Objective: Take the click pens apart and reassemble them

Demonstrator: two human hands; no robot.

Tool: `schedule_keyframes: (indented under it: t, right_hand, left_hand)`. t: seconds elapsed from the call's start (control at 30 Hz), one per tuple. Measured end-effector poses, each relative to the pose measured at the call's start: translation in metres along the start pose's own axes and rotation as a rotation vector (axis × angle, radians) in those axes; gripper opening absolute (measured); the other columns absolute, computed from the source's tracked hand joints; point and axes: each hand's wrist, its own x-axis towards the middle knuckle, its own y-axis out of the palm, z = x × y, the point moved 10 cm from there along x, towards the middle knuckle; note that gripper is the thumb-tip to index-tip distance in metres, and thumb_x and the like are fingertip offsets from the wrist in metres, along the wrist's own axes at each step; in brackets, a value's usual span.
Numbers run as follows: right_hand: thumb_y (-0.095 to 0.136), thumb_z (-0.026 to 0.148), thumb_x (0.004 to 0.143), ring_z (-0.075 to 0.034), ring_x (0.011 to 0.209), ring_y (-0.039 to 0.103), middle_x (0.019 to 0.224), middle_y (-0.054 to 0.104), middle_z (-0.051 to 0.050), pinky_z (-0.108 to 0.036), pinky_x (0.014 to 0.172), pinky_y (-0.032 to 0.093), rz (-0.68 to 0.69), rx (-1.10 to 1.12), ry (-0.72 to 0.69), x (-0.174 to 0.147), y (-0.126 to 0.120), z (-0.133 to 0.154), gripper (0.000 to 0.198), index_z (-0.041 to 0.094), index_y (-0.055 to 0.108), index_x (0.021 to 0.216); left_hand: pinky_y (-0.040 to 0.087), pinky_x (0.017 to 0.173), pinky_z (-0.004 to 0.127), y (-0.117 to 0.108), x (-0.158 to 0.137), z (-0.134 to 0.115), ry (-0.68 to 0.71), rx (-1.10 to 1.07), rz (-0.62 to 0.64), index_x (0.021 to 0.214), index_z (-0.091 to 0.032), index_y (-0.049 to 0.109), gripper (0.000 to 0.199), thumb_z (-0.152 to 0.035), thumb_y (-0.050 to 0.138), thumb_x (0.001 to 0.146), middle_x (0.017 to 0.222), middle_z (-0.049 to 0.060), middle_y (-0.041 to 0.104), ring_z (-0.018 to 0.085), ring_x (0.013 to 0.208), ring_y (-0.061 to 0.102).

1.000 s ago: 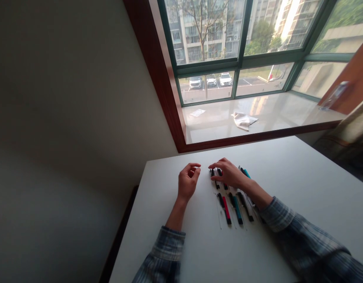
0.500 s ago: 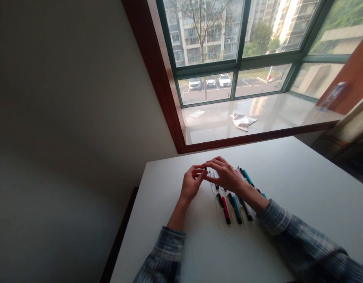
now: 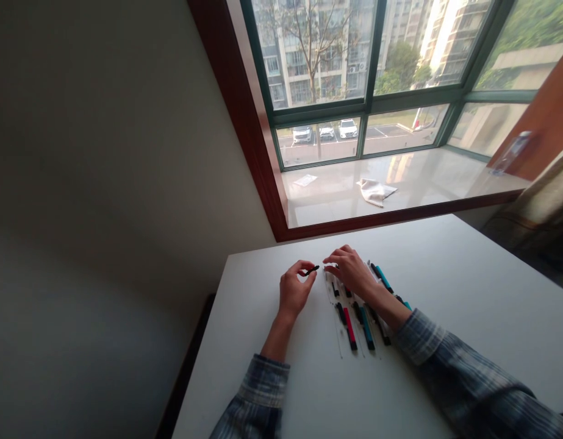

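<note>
Between the thumb and fingertips of my left hand (image 3: pixel 294 288) is a small black pen part (image 3: pixel 311 270), held tilted above the table. My right hand (image 3: pixel 349 268) is just to its right, over the far end of the laid-out pen parts, fingers apart and curved downward. I see nothing held in it, though its palm side is hidden. Nearer me lie a red-and-black pen barrel (image 3: pixel 349 328), a teal-and-black pen barrel (image 3: pixel 367 327) and thin clear refills. Another teal-and-black pen piece (image 3: pixel 383 278) lies beyond my right wrist. My right forearm covers some pieces.
The parts lie on a white table (image 3: pixel 258 305). A wall (image 3: pixel 125 183) rises on the left. Behind the table, a window ledge (image 3: pixel 327 201) holds a crumpled white cloth or wrapper (image 3: pixel 375 191) and a flat white packet (image 3: pixel 305 180). A curtain (image 3: pixel 528 213) hangs at right.
My hands, which met at the fingertips around the small black part, have moved apart. The part stays in my left hand, now tilted sideways; my right hand has shifted slightly right.
</note>
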Motion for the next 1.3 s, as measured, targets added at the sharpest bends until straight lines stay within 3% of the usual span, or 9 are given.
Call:
schedule_keyframes:
  t: [0.17, 0.33, 0.47, 0.6, 1.3]
  right_hand:
    - [0.068, 0.024, 0.096, -0.030, 0.095, 0.061, 0.094, 0.078, -0.009, -0.048, 0.086, 0.051, -0.019, 0.063, -0.013, 0.002, -0.004, 0.006, 0.013, 0.026, 0.081, 0.098]
    - [0.065, 0.039, 0.098, -0.024, 0.090, 0.070, 0.100, 0.080, -0.006, -0.039, 0.081, 0.056, -0.156, 0.433, 0.138, -0.005, -0.025, -0.008, 0.021, 0.025, 0.079, 0.104]
    - [0.069, 0.048, 0.093, -0.024, 0.093, 0.074, 0.104, 0.080, -0.007, -0.037, 0.084, 0.059, -0.082, 0.737, 0.232, -0.010, -0.013, -0.016, 0.028, 0.024, 0.080, 0.105]
    - [0.075, 0.050, 0.087, -0.025, 0.095, 0.076, 0.103, 0.081, -0.008, -0.038, 0.085, 0.061, -0.035, 0.907, 0.268, -0.011, -0.001, -0.021, 0.034, 0.023, 0.080, 0.106]
    - [0.075, 0.047, 0.087, -0.024, 0.093, 0.076, 0.100, 0.081, -0.007, -0.036, 0.084, 0.061, -0.022, 0.873, 0.230, -0.010, -0.001, -0.017, 0.029, 0.023, 0.081, 0.102]
  left_hand:
    - [0.049, 0.072, 0.032, 0.002, 0.000, 0.000, 0.015, 0.035, 0.014, 0.090, -0.024, 0.074, 0.009, -0.028, 0.072, 0.083, 0.096, 0.002, 0.078, 0.021, 0.081, 0.065]
    - [0.046, 0.074, 0.032, -0.003, 0.000, -0.004, 0.026, 0.061, -0.010, 0.091, -0.025, 0.074, 0.008, -0.028, 0.071, 0.085, 0.097, 0.001, 0.078, 0.020, 0.083, 0.066]
    - [0.044, 0.076, 0.033, -0.006, -0.002, -0.017, 0.075, 0.059, -0.032, 0.094, -0.026, 0.075, 0.008, -0.029, 0.071, 0.086, 0.098, 0.000, 0.078, 0.020, 0.085, 0.065]
    - [0.044, 0.078, 0.034, -0.005, -0.004, -0.025, 0.107, 0.039, -0.028, 0.095, -0.026, 0.075, 0.009, -0.028, 0.071, 0.087, 0.099, 0.000, 0.078, 0.020, 0.086, 0.065]
    - [0.044, 0.077, 0.035, -0.001, -0.004, -0.026, 0.126, 0.017, -0.005, 0.092, -0.026, 0.074, 0.007, -0.027, 0.073, 0.086, 0.097, 0.001, 0.078, 0.021, 0.085, 0.064]
